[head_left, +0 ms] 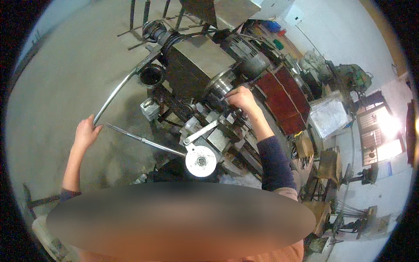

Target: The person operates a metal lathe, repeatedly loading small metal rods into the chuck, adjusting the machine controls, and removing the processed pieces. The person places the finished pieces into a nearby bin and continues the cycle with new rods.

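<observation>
My left hand (86, 132) is wrapped round the lower end of a long, bent metal lever (115, 92), which runs up to the far left end of a lathe-like machine (196, 61). My right hand (241, 99) is closed at the front of the shiny round chuck (221, 84). Its fingertips are bunched there, and whatever they pinch is hidden. Below the chuck sits the tool slide (214, 135) with a short flat handle. Nearer to me is a pale round handwheel (200, 161). A second metal rod (146, 141) slants from the handwheel toward my left hand.
An electric motor (246, 52) stands behind the machine. To the right are a reddish-brown panel (283, 99), a clear plastic-wrapped bundle (328, 114) and cluttered benches (329, 168). A metal-legged stand (174, 15) is at the far end. Concrete floor (70, 78) lies to the left.
</observation>
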A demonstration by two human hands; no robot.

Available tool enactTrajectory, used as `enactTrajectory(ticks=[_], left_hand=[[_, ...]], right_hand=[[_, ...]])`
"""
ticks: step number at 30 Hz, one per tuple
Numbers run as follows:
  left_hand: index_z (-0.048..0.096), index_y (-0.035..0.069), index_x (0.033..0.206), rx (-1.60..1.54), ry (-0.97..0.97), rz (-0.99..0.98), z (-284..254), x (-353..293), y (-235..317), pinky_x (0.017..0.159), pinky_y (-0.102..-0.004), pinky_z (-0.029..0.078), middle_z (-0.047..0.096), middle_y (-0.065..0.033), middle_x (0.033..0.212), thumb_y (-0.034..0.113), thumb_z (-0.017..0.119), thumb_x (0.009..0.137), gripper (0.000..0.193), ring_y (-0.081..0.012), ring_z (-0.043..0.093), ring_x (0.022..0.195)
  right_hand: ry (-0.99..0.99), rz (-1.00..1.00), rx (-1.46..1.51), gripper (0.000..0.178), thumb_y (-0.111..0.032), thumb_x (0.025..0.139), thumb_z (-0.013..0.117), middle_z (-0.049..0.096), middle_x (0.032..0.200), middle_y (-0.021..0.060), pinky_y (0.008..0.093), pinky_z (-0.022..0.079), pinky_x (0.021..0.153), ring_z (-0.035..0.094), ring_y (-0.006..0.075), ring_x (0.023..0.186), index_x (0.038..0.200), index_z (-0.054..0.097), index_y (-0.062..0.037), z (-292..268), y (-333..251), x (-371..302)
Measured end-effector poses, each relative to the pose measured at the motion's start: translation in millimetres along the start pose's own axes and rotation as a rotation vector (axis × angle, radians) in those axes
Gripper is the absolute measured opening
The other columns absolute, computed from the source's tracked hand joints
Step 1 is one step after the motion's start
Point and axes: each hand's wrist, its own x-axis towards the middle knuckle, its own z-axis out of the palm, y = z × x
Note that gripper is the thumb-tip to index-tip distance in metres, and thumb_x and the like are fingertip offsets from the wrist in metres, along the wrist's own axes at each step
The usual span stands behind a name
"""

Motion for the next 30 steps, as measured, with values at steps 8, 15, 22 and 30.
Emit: enactTrajectory(ticks=[8, 15, 22, 30], left_hand=[[0.053, 0.003, 0.071, 0.471, 0.181, 0.068, -28, 98, -81, 0.060, -0.0416, 0.045, 0.057, -0.0159, 0.067, 0.008, 0.058, 0.064, 0.010, -0.0329, 0.057, 0.067], [0.051, 0.004, 0.069, 0.584, 0.314, 0.323, -35, 191, -151, 0.058, -0.0399, 0.045, 0.056, -0.0143, 0.067, 0.008, 0.058, 0.066, 0.008, -0.0308, 0.057, 0.065], [0.060, -0.002, 0.096, 0.000, -0.009, -0.009, -53, 192, -89, 0.069, -0.0334, 0.049, 0.063, -0.0177, 0.080, 0.000, 0.053, 0.065, 0.033, -0.0257, 0.062, 0.078], [0.059, -0.007, 0.097, -0.612, 0.448, 0.375, -38, 246, 101, 0.061, -0.0264, 0.047, 0.062, -0.0107, 0.076, 0.007, 0.050, 0.077, 0.025, -0.0149, 0.059, 0.066]], right_hand=[[-0.040, 0.058, -0.020, 0.032, -0.028, 0.055, 0.060, 0.064, 0.079, 0.0124, 0.0340, 0.048, 0.068, 0.062, 0.0268, 0.073, 0.083, 0.069, -0.0155, -1, 0, 2], [0.040, 0.033, -0.107, 0.027, -0.027, 0.058, 0.060, 0.064, 0.078, 0.0114, 0.0341, 0.049, 0.069, 0.062, 0.0266, 0.074, 0.080, 0.069, -0.0143, 2, -3, 5], [0.193, -0.096, -0.261, 0.035, -0.020, 0.057, 0.058, 0.063, 0.087, 0.0155, 0.0340, 0.047, 0.073, 0.060, 0.0300, 0.081, 0.089, 0.067, -0.0085, -30, -51, -31], [-0.303, -0.900, 1.094, 0.040, -0.042, 0.057, 0.068, 0.042, 0.125, 0.0219, 0.0357, 0.037, 0.092, 0.047, 0.0312, 0.111, 0.078, 0.066, -0.0082, 64, -234, -93]])
